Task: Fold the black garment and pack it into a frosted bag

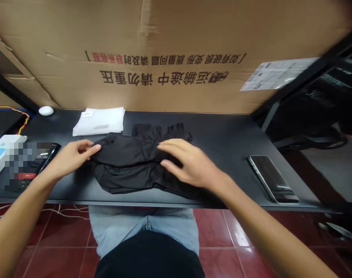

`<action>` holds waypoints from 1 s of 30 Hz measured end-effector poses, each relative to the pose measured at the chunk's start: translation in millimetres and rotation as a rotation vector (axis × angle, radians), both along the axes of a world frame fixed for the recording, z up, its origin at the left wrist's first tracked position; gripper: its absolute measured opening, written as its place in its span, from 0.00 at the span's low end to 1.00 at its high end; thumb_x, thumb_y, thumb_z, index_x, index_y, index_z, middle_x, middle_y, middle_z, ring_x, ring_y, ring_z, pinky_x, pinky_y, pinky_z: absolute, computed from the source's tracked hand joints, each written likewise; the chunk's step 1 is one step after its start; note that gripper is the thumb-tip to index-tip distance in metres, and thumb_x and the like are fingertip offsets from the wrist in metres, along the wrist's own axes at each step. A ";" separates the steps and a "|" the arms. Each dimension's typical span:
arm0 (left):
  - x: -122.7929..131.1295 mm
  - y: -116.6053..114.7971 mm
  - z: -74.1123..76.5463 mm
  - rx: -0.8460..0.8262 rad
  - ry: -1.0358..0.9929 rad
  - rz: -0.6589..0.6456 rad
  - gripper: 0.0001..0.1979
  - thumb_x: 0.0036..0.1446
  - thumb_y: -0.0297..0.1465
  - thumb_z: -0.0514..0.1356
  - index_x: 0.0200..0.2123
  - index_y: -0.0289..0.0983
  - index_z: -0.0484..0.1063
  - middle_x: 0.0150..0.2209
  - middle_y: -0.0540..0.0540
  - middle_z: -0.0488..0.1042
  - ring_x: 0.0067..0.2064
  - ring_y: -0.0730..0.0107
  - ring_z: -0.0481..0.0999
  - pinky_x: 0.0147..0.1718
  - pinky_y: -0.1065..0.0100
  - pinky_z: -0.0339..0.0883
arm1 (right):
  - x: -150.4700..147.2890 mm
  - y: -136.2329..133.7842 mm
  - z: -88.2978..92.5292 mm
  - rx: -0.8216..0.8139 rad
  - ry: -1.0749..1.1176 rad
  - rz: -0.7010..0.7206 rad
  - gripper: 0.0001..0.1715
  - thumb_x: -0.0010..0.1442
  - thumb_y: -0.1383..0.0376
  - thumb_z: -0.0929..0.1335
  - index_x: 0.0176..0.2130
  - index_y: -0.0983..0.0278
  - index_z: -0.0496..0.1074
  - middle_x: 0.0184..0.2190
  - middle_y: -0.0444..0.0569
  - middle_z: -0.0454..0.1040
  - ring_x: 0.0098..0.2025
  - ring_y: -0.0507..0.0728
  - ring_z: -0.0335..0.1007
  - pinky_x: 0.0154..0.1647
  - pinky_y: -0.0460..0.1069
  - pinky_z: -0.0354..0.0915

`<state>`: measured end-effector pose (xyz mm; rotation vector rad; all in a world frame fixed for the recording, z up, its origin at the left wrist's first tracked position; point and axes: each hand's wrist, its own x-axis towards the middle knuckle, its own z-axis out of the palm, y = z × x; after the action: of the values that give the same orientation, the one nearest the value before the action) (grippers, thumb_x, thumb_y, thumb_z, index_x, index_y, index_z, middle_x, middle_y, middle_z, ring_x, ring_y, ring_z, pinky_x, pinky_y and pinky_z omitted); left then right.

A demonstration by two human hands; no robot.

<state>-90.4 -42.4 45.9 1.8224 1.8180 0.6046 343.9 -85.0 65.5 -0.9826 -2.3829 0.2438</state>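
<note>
Black cloth [122, 152] lies folded mid-counter [222, 133], left hand's [73, 156] grip pinching its left end, right hand's [190, 164] spread loosely over its right part; judged risk: a one-sided left pull skews unpinned layers toward the near edge.
</note>
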 end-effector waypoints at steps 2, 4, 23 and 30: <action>-2.0 -2.7 0.4 -0.045 -0.074 -0.014 0.31 0.59 0.63 0.68 0.41 0.40 0.82 0.33 0.47 0.83 0.34 0.62 0.80 0.35 0.66 0.72 | -22.5 -0.9 -7.0 -0.081 -0.115 0.143 0.36 0.80 0.50 0.68 0.76 0.64 0.67 0.79 0.60 0.65 0.81 0.68 0.62 0.81 0.64 0.63; -2.0 -3.7 2.2 -0.037 -0.095 -0.006 0.31 0.57 0.63 0.70 0.41 0.40 0.81 0.33 0.47 0.82 0.34 0.64 0.78 0.35 0.66 0.71 | -40.8 1.6 -17.3 -0.144 -0.193 0.202 0.45 0.79 0.46 0.67 0.81 0.66 0.59 0.83 0.61 0.55 0.85 0.70 0.50 0.85 0.67 0.55; 90.8 7.1 69.4 0.458 -0.123 -0.105 0.09 0.63 0.36 0.64 0.33 0.40 0.68 0.30 0.53 0.72 0.32 0.71 0.71 0.34 0.67 0.65 | -73.0 23.1 -28.2 -0.130 -0.217 0.312 0.47 0.81 0.42 0.64 0.81 0.68 0.57 0.82 0.65 0.56 0.85 0.70 0.51 0.84 0.67 0.55; 178.2 -3.0 41.9 0.801 0.241 -0.372 0.05 0.71 0.34 0.65 0.41 0.41 0.74 0.39 0.48 0.82 0.37 0.66 0.80 0.36 0.64 0.68 | -11.4 16.9 -4.0 -0.024 -0.124 0.210 0.23 0.81 0.56 0.67 0.65 0.65 0.78 0.58 0.61 0.85 0.60 0.69 0.83 0.67 0.67 0.76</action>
<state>87.7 -45.4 87.8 2.7729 1.3888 1.1052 332.5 -68.1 61.5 -0.7773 -2.6045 0.2971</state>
